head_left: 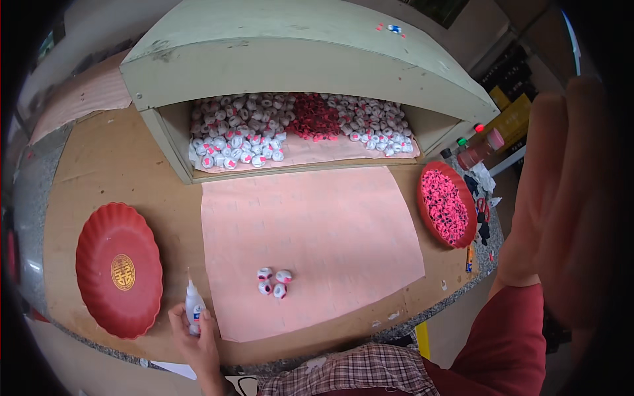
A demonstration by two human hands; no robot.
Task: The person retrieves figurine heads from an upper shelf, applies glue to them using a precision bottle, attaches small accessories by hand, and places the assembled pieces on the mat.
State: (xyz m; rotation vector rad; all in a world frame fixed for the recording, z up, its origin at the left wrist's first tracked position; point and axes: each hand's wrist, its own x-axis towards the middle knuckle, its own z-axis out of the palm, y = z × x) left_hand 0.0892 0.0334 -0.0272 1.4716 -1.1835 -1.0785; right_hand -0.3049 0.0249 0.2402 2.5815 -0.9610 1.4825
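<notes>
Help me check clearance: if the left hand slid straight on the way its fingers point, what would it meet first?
The left hand already grips the small glue bottle; beyond it lies bare tabletop, probably up to the green cabinet, though depth is unclear.

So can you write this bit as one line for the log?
left hand: holds glue bottle | right hand: raised, empty | four small balls: on pink sheet

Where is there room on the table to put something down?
The pink sheet is mostly bare, holding only four little balls near its front edge. The red plate on the left is bare too, as is the brown table behind it. It is crowded inside the box and in the right-hand dish.
</notes>
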